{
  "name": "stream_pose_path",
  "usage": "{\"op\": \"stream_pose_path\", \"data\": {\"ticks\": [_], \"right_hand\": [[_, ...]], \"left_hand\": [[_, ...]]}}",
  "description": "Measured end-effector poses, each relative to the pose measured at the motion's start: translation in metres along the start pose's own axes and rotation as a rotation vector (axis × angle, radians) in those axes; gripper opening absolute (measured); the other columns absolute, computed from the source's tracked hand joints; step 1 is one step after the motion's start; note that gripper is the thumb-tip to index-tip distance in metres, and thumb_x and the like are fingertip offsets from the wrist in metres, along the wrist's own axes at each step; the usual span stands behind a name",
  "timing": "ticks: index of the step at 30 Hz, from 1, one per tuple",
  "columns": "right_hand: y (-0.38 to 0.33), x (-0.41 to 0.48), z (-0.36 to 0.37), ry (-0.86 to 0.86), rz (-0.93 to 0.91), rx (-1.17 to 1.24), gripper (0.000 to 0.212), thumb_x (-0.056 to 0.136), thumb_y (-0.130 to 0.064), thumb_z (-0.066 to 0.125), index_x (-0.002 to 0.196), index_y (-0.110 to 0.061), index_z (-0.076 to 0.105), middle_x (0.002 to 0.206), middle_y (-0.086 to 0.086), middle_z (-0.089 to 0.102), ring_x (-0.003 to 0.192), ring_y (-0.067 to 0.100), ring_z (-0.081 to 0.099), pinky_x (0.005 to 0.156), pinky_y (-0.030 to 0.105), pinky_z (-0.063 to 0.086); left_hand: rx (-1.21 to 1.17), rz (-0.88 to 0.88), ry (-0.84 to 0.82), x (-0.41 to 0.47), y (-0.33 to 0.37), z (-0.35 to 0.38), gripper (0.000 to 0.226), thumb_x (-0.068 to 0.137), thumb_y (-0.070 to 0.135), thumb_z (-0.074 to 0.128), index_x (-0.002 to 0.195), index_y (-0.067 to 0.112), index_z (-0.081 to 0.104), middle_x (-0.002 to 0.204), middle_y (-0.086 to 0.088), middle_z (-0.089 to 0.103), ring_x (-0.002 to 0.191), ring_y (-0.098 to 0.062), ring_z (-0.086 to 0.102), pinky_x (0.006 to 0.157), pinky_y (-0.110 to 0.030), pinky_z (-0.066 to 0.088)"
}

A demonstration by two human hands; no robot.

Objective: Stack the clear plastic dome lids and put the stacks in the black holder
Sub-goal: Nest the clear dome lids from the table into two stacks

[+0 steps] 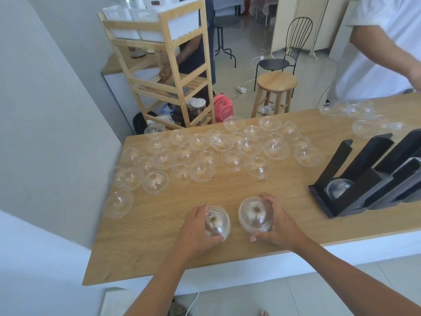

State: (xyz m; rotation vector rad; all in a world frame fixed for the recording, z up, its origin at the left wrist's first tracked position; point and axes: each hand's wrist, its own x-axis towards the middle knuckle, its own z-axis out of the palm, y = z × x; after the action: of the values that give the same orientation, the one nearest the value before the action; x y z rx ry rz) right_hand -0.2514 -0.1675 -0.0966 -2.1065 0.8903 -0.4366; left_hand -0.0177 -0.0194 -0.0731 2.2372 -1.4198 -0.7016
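Several clear plastic dome lids (205, 156) lie scattered across the far half of the wooden table (159, 247). My left hand (198, 229) grips one clear dome lid (216, 222) near the table's front edge. My right hand (278, 222) holds a second dome lid, or a short stack of them, (255, 216) just to the right of it. The black holder (364, 179) stands slanted at the right of the table, with a clear lid stack (339, 188) showing in its left slot.
More lids (364, 117) lie at the far right by a person in a white shirt (376, 49) standing across the table. A grey wall (45, 110) bounds the left. Behind the table stand a wooden shelf (164, 65), a wooden stool (275, 87) and a black chair (287, 53).
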Motion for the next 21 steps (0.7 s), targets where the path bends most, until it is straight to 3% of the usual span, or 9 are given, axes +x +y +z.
{"op": "stream_pose_path", "data": {"ticks": [2, 4, 6, 9, 17, 21], "right_hand": [[-0.004, 0.000, -0.004, 0.013, -0.046, -0.022, 0.120, 0.050, -0.072, 0.086, 0.141, -0.050, 0.011, 0.146, -0.041, 0.013, 0.131, -0.016, 0.026, 0.101, 0.012, 0.029], [-0.008, 0.004, -0.008, 0.002, -0.086, -0.055, 0.110, 0.061, -0.074, 0.079, 0.146, -0.049, 0.014, 0.152, -0.036, 0.011, 0.137, -0.016, 0.018, 0.104, 0.015, 0.025], [-0.012, 0.008, -0.010, -0.026, -0.112, -0.105, 0.096, 0.068, -0.070, 0.076, 0.146, -0.044, 0.026, 0.154, -0.027, 0.018, 0.141, -0.003, 0.025, 0.105, 0.022, 0.031], [-0.014, 0.013, -0.009, -0.068, -0.119, -0.165, 0.085, 0.069, -0.061, 0.078, 0.140, -0.040, 0.037, 0.143, -0.027, 0.032, 0.127, 0.004, 0.044, 0.102, 0.029, 0.043], [-0.015, 0.016, -0.012, -0.133, -0.066, -0.185, 0.095, 0.064, -0.064, 0.079, 0.142, -0.037, 0.033, 0.138, -0.026, 0.032, 0.118, 0.003, 0.046, 0.093, 0.022, 0.040], [-0.017, 0.019, -0.020, -0.158, -0.058, -0.148, 0.108, 0.058, -0.075, 0.075, 0.145, -0.046, 0.019, 0.139, -0.035, 0.021, 0.123, 0.000, 0.040, 0.095, 0.024, 0.037]], "left_hand": [[-0.005, -0.005, -0.010, 0.000, 0.000, -0.001, 0.105, 0.069, 0.051, 0.077, 0.154, 0.027, 0.020, 0.153, 0.008, 0.027, 0.140, -0.013, 0.028, 0.112, -0.034, 0.034], [-0.007, -0.007, -0.014, 0.001, 0.001, -0.002, 0.105, 0.069, 0.050, 0.077, 0.154, 0.026, 0.020, 0.153, 0.008, 0.027, 0.140, -0.013, 0.028, 0.112, -0.035, 0.034], [-0.008, -0.010, -0.022, 0.001, 0.002, -0.002, 0.105, 0.068, 0.051, 0.076, 0.154, 0.025, 0.021, 0.153, 0.007, 0.027, 0.139, -0.013, 0.029, 0.112, -0.034, 0.035], [-0.019, -0.023, -0.041, 0.001, 0.003, -0.002, 0.106, 0.067, 0.051, 0.077, 0.153, 0.026, 0.021, 0.152, 0.007, 0.028, 0.138, -0.013, 0.031, 0.110, -0.033, 0.036], [-0.031, -0.032, -0.102, 0.005, 0.002, -0.011, 0.106, 0.066, 0.046, 0.079, 0.152, 0.029, 0.021, 0.151, 0.008, 0.030, 0.134, -0.013, 0.035, 0.106, -0.031, 0.038], [-0.060, -0.033, -0.136, 0.004, 0.001, -0.018, 0.122, 0.062, 0.051, 0.081, 0.156, 0.033, 0.006, 0.159, 0.010, 0.016, 0.143, -0.014, 0.026, 0.110, -0.033, 0.032]]}}
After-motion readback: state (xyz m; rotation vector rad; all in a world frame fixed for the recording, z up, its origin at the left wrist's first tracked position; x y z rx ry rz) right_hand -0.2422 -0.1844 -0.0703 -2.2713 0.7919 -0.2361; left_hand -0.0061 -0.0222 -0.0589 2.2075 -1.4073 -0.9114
